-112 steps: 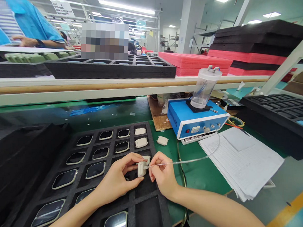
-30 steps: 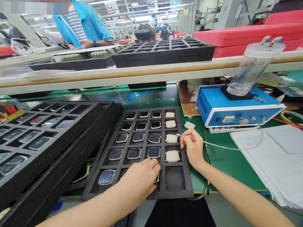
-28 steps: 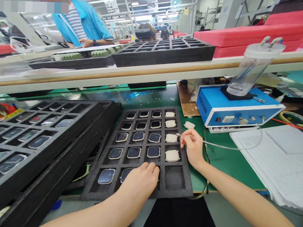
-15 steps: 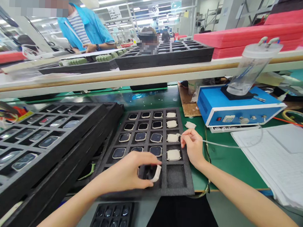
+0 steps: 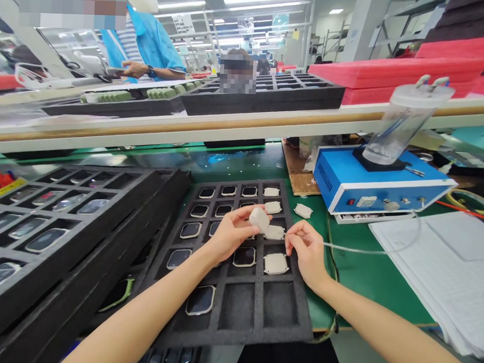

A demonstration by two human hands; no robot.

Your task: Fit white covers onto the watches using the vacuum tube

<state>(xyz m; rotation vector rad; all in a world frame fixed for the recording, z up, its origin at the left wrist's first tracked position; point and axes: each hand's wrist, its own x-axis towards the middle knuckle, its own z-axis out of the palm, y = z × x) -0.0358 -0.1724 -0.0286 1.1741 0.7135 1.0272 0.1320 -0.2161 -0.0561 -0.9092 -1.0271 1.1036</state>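
Note:
My left hand is closed on a pale watch case, held above the black foam tray with its back turned up. My right hand pinches the end of a clear tube at the tray's right edge. Its fingertips are close to a white watch case in the right column; the tube's tip is too small to make out. Below that lies another white case. Dark-screened watches fill several pockets to the left, such as one watch in the front row.
The tube leads to a blue machine with a clear cylinder on top. A loose white case lies on the green mat. Stacked foam trays stand left, papers right. Across the shelf stands a person in blue.
My left hand has lifted the watch case from the front row and carried it up and forward, turning its back upward. My right hand has barely moved.

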